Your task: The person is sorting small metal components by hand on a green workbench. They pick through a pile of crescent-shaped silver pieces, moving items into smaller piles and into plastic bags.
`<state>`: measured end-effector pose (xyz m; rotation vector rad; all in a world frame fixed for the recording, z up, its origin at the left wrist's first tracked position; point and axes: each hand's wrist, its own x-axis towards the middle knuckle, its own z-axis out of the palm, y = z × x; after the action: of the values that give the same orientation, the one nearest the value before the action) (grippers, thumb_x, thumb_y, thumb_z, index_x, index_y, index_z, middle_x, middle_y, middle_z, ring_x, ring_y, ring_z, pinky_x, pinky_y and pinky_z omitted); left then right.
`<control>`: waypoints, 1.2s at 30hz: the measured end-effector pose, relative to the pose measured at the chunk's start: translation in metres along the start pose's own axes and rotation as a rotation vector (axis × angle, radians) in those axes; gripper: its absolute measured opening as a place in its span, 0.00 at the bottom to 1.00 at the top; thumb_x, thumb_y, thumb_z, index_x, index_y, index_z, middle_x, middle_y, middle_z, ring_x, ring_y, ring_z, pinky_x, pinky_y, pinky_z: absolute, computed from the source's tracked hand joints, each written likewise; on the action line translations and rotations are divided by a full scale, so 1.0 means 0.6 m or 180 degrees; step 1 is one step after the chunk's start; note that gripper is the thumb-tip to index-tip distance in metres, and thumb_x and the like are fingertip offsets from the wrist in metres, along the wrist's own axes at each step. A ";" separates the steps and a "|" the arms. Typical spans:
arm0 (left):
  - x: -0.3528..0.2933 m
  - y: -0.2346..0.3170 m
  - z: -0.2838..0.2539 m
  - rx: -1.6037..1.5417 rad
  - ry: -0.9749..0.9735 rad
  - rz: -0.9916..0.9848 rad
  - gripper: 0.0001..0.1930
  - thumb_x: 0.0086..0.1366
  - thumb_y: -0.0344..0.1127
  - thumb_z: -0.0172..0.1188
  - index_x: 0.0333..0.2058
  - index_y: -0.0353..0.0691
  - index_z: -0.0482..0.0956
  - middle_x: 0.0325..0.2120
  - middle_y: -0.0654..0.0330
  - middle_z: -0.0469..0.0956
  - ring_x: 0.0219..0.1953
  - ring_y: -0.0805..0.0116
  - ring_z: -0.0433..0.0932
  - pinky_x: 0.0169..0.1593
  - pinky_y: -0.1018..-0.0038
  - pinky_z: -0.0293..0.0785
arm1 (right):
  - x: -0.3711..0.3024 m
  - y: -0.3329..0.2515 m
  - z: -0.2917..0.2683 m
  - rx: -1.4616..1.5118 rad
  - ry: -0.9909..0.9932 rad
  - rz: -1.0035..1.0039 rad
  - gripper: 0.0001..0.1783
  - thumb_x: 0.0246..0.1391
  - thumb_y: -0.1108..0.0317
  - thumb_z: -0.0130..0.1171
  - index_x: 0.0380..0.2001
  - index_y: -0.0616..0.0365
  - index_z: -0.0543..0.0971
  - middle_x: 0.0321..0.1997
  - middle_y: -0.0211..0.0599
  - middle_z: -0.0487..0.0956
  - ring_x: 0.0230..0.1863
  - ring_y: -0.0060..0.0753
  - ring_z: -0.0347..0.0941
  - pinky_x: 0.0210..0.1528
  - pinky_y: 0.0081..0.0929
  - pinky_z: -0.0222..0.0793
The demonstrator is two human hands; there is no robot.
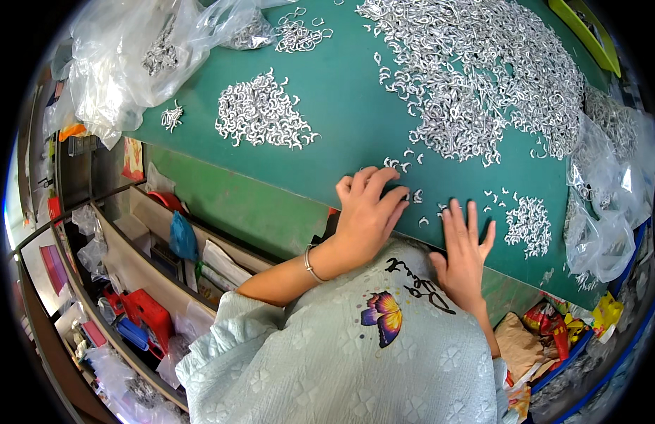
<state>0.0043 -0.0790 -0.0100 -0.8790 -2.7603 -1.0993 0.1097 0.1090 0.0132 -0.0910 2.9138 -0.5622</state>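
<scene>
My left hand [368,210], a bangle at its wrist, rests at the near edge of the green table. Its fingers are bent and apart, their tips beside a few small silvery crescent-shaped metal pieces [405,167]; nothing shows held. My right hand [463,253] lies nearly flat on the table with fingers stretched out. Its fingertips touch or cover some loose pieces, which I cannot fully see. Single pieces lie between the two hands. Right of my right hand is a small heap of pieces [529,226]. Beyond both hands spreads a large heap of the same pieces [476,78].
Another heap [260,113] and a tiny cluster [172,116] lie on the left of the green table [334,106]. Clear plastic bags [122,63] stand far left, more bags [603,191] at right. A yellow-green tray [589,35] sits far right. Shelving with a red container [147,318] is at lower left.
</scene>
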 end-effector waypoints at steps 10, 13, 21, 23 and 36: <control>-0.015 0.020 0.000 -0.0551 -0.0083 0.0318 0.17 0.51 0.24 0.68 0.42 0.40 0.80 0.41 0.61 0.75 0.44 0.62 0.75 0.47 0.66 0.64 | -0.011 0.006 -0.001 -0.0021 0.0279 -0.0035 0.41 0.50 0.56 0.62 0.66 0.59 0.63 0.74 0.35 0.56 0.76 0.50 0.44 0.68 0.70 0.31; -0.022 0.021 0.013 -0.0698 -0.0200 0.0619 0.18 0.50 0.25 0.68 0.42 0.37 0.79 0.43 0.59 0.76 0.46 0.61 0.75 0.46 0.66 0.67 | 0.009 -0.005 -0.004 -0.0077 -0.0075 -0.0139 0.42 0.49 0.55 0.63 0.66 0.57 0.63 0.74 0.33 0.57 0.75 0.47 0.45 0.68 0.69 0.32; -0.026 0.016 0.011 -0.0639 -0.0284 0.0724 0.19 0.48 0.24 0.68 0.42 0.36 0.79 0.45 0.57 0.76 0.48 0.58 0.74 0.48 0.65 0.68 | 0.005 0.019 -0.018 0.0074 0.0285 0.0175 0.39 0.51 0.61 0.61 0.66 0.58 0.63 0.74 0.36 0.56 0.76 0.48 0.45 0.70 0.66 0.31; -0.025 0.021 0.013 -0.0598 -0.0181 0.0659 0.19 0.48 0.24 0.68 0.42 0.37 0.79 0.45 0.57 0.76 0.48 0.58 0.74 0.48 0.64 0.67 | 0.030 0.006 -0.026 0.0400 0.0233 -0.0252 0.38 0.51 0.61 0.60 0.65 0.59 0.64 0.74 0.37 0.56 0.76 0.49 0.45 0.70 0.66 0.31; -0.026 0.019 0.011 -0.0459 -0.0283 0.0753 0.18 0.53 0.31 0.67 0.43 0.35 0.78 0.49 0.55 0.74 0.54 0.57 0.72 0.53 0.60 0.64 | 0.047 0.011 -0.034 0.0715 0.0114 -0.0518 0.29 0.51 0.71 0.59 0.59 0.57 0.72 0.68 0.36 0.67 0.73 0.47 0.54 0.70 0.64 0.33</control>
<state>0.0243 -0.0759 -0.0116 -1.2629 -2.5810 -1.2536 0.0783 0.1201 0.0249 -0.2931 2.8709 -0.9217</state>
